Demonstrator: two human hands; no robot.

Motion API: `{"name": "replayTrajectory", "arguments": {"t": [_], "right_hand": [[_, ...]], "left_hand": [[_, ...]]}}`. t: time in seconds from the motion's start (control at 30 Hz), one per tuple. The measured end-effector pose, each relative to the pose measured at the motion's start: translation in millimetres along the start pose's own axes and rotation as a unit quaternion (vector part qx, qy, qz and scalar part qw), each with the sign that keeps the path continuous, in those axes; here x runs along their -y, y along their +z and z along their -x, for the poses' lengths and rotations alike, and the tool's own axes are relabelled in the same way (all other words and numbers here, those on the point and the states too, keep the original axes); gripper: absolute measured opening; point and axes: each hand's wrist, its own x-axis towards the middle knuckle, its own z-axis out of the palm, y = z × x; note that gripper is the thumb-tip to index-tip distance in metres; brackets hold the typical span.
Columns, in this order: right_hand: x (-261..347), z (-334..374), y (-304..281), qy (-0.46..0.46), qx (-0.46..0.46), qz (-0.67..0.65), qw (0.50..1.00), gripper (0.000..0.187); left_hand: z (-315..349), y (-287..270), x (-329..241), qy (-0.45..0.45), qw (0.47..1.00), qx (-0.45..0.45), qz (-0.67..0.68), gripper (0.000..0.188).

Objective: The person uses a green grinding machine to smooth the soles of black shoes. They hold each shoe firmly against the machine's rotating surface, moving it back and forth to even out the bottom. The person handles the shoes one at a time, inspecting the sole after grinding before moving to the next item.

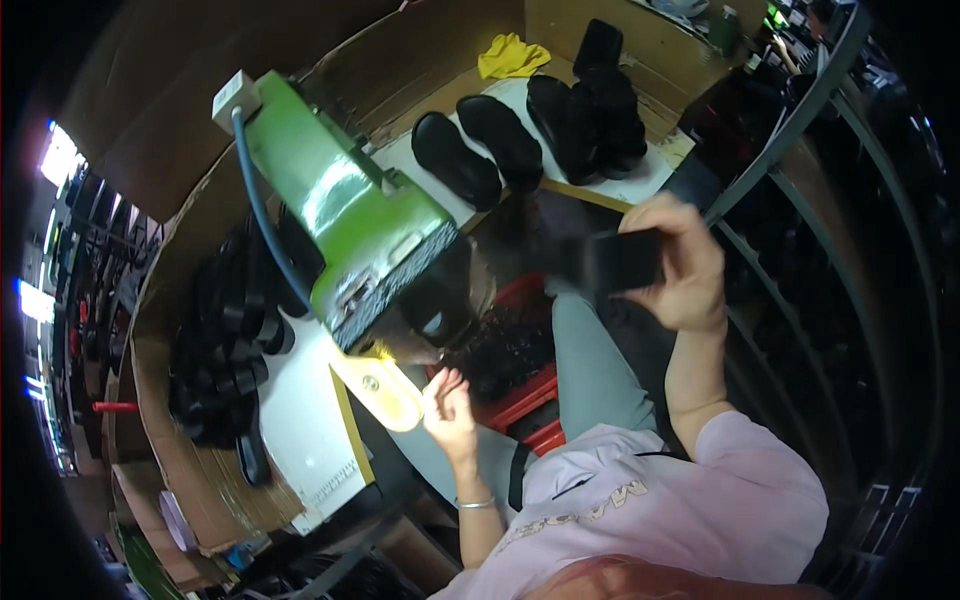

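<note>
My right hand [688,265] is closed on a black shoe sole [628,262], gripping its blocky, heel-like end. The other end is smeared by motion and reaches toward the green machine [340,190]. Below the machine's head, my left hand [450,415] is empty with its fingers apart. It is beside the lit yellow lamp [385,388] fixed under the machine. Whether the fingertips touch the lamp, I cannot tell. Several black soles [455,160] lie on the white tabletop behind the machine.
More black soles [225,330] are heaped left of the machine, within cardboard walls [150,330]. A red crate [525,400] with black scraps stands low by my legs. A yellow cloth [513,57] lies at the back. Metal rack bars [790,130] rise on the right.
</note>
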Motion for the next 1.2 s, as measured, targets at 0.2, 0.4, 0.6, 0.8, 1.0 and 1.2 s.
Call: {"name": "replayTrajectory", "arguments": {"t": [0.2, 0.4, 0.6, 0.8, 1.0, 1.2], "right_hand": [[-155.1, -78.2, 4.5, -0.117, 0.047, 0.321, 0.939, 0.030], [-241.9, -76.0, 36.9, -0.148, 0.209, 0.523, 0.813, 0.013], [-220.5, -78.6, 33.7, -0.068, 0.273, 0.466, 0.839, 0.048], [-164.5, -39.3, 41.7, -0.027, 0.193, 0.373, 0.907, 0.039], [-128.8, 46.6, 57.5, 0.005, 0.180, 0.379, 0.908, 0.032], [-128.8, 143.8, 76.7, 0.285, 0.150, 0.052, 0.945, 0.026]], "left_hand": [[-20.3, -33.4, 16.2, -0.050, 0.991, -0.108, -0.059, 0.012], [-61.5, -69.5, 16.4, 0.096, 0.973, -0.117, -0.172, 0.029], [-187.5, -41.9, -40.1, 0.221, 0.909, -0.140, -0.325, 0.035], [-274.2, -49.4, -32.1, 0.153, 0.774, -0.063, -0.611, 0.031], [-249.9, -87.2, -43.7, 0.313, 0.813, -0.053, -0.489, 0.020], [-95.7, -120.5, -106.2, 0.186, 0.982, -0.006, 0.039, 0.018]]}}
